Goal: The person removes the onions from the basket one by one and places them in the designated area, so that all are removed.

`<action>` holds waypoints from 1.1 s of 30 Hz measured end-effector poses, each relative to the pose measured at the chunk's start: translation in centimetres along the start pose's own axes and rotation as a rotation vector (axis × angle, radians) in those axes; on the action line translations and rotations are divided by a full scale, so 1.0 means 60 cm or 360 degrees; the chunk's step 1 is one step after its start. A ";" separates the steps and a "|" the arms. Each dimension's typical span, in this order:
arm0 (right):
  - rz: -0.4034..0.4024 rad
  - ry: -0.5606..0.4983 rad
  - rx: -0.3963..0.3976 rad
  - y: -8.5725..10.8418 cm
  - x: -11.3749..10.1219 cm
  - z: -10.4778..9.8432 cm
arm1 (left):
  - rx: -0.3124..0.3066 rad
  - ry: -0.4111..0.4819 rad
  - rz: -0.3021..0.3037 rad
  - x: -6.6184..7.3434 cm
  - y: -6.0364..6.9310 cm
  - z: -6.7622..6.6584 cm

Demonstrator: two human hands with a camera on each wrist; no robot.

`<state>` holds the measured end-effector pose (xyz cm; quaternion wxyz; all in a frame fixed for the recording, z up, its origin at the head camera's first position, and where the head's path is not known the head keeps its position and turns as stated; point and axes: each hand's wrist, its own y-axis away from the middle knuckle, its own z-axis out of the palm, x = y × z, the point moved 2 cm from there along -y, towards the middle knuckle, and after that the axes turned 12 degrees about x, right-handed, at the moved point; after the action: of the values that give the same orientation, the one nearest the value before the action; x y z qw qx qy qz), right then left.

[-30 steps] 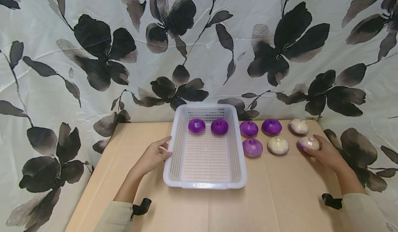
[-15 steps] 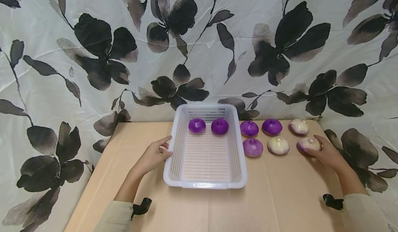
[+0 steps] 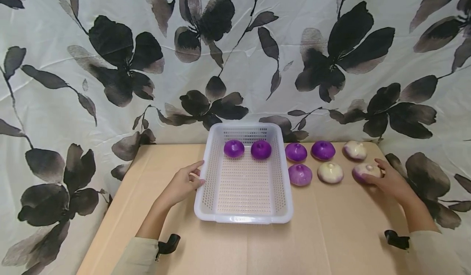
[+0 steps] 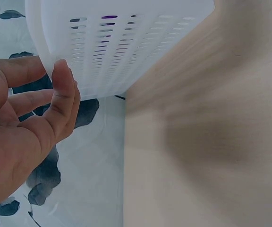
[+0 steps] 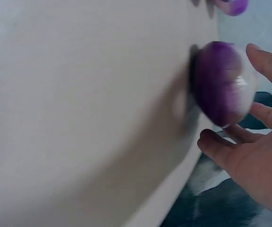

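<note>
Two purple onions (image 3: 234, 148) lay in the basket (image 3: 243, 218) that the left hand (image 3: 181, 185), fingers relaxed, touched, probably for steadiness, while the right hand (image 3: 393, 183), fingers wide, flanked a pale onion (image 3: 364, 170) on the surface (image 3: 331, 238).

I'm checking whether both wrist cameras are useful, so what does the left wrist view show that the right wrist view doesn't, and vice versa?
Only the left wrist view shows the left hand, its fingers at the white basket, and bits of purple through the basket's slots.

Only the right wrist view shows the right hand, its fingers around a purple-and-white onion, plus part of a second onion at the top edge.

Both share the pale table and the dark-patterned cloth beyond it.
</note>
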<state>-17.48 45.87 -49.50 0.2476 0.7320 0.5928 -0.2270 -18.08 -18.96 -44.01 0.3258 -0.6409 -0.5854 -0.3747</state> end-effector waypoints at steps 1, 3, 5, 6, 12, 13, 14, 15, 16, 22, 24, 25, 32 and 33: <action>-0.0013 0.0007 0.0011 -0.002 -0.005 -0.004 | 0.0003 0.0003 -0.0008 0.000 0.000 0.000; -0.0050 0.0016 0.0034 -0.005 -0.017 -0.013 | -0.0003 0.0003 -0.0010 -0.001 0.000 0.000; -0.0104 0.0030 0.0064 -0.009 -0.034 -0.022 | 0.0001 0.0004 -0.0017 -0.001 0.001 0.000; -0.0131 0.0024 0.0075 -0.010 -0.043 -0.025 | 0.0004 0.0007 -0.0025 -0.001 0.002 0.000; -0.0198 -0.0035 0.0118 -0.009 -0.105 -0.036 | -0.0004 0.0025 -0.0012 -0.002 0.002 0.001; -0.0205 -0.0038 0.0120 -0.008 -0.116 -0.035 | -0.0003 0.0026 -0.0011 -0.002 0.001 0.002; -0.0225 -0.0040 0.0122 -0.007 -0.127 -0.034 | -0.0007 0.0022 -0.0005 -0.003 0.001 0.002; -0.0248 -0.0058 0.0123 -0.006 -0.138 -0.033 | -0.0004 0.0024 -0.0006 -0.003 0.001 0.002; -0.0271 -0.0077 0.0121 -0.005 -0.149 -0.031 | -0.0007 0.0022 0.0003 -0.003 0.001 0.002; -0.0467 -0.0061 0.0169 -0.002 -0.216 -0.010 | -0.0002 0.0017 0.0002 -0.003 0.001 0.001; -0.0486 -0.0048 0.0165 -0.003 -0.238 0.003 | 0.0001 0.0024 -0.0001 -0.004 0.000 0.002; -0.0487 -0.0046 0.0157 -0.004 -0.248 0.009 | 0.0000 0.0029 -0.0001 -0.004 0.000 0.002; -0.0605 -0.0094 0.0047 -0.023 -0.317 0.045 | -0.0001 0.0031 0.0010 -0.005 0.001 0.001; -0.0628 -0.0102 0.0035 -0.026 -0.327 0.050 | 0.0001 0.0033 0.0012 -0.005 0.001 0.001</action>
<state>-22.96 29.47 -39.69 0.2091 0.5965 0.7141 -0.3009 -18.00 -19.06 -44.28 0.3334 -0.6392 -0.5796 -0.3798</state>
